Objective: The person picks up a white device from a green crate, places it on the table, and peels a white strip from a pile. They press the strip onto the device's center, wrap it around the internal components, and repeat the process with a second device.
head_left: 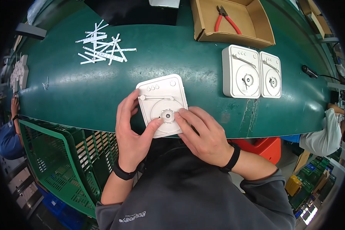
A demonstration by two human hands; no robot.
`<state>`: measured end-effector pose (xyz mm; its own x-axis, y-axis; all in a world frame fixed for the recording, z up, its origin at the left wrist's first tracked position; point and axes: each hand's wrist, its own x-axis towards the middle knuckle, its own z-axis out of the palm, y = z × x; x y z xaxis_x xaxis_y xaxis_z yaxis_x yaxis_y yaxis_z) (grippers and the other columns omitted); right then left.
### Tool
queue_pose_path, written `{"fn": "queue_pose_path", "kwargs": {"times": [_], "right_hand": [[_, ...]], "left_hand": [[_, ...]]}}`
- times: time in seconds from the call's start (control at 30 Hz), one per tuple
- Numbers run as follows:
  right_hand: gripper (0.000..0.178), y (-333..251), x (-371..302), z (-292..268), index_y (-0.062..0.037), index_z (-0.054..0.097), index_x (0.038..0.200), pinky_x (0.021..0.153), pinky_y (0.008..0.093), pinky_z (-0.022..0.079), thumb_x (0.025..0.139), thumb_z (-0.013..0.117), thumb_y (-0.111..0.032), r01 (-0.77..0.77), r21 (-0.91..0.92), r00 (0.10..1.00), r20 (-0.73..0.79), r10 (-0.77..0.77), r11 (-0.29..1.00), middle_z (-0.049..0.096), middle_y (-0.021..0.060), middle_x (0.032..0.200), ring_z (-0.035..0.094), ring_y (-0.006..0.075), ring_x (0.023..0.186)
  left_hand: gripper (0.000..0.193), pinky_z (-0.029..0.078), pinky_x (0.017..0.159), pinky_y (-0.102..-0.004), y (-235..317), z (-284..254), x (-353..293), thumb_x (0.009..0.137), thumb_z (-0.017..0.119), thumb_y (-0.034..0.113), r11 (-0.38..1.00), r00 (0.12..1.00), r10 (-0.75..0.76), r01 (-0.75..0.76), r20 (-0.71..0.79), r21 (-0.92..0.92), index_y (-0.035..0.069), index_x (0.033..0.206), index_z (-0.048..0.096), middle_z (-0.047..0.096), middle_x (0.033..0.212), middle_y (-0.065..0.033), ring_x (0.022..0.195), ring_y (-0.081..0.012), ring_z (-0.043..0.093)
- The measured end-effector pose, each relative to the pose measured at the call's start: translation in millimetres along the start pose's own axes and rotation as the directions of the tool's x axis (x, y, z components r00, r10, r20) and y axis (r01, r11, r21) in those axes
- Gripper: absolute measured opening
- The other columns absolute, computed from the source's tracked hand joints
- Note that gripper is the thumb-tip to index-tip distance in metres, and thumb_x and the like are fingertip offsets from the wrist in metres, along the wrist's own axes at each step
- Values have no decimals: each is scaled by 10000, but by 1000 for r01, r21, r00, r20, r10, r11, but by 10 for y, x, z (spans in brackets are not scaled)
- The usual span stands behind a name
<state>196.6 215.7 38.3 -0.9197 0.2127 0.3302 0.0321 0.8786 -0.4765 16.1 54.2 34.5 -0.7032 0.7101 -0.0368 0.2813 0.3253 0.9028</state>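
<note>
A white, rounded box shaped like a small record player (163, 92) is tilted slightly in front of me at the table's near edge. It has a raised tonearm shape, several ring-shaped marks and a round hub in a shallow circle. My left hand (132, 134) grips its left side, fingers along the edge and thumb beside the hub. From the right, my right hand (205, 136) presses its fingertips by the hub, with other fingers around the right edge. Any small part between those fingertips is hidden. Two similar boxes, a nearer-left one (237, 76) and another (271, 63), stand side by side to the right.
White printed strips (103, 46) lie heaped at the far left of the green table (180, 50). A cardboard box (234, 38) at the back holds red-handled cutters (228, 23). Green crates (69, 161) stand below left. People's arms show at both sides.
</note>
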Motion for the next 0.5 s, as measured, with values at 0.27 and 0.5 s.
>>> {"fn": "queue_pose_path", "kwargs": {"times": [0.27,0.5], "right_hand": [[793,-166,33,-52,31,573,1530,1058,475,591,847,942,-136,-285,180,949,-87,304,942,629,209,1483,689,446,1248],[783,-195,133,9,-5,554,1539,1005,437,595,877,937,-173,-327,239,925,-119,362,914,638,208,1415,693,396,1222]], "left_hand": [[851,557,1077,-408,-139,-96,73,931,883,152,964,994,-113,111,6,-240,40,1680,493,585,1597,-162,1343,-271,658],[888,562,989,-371,-47,-149,121,913,897,188,998,997,-24,28,80,-50,39,1686,487,578,1617,-149,1280,-238,653]]}}
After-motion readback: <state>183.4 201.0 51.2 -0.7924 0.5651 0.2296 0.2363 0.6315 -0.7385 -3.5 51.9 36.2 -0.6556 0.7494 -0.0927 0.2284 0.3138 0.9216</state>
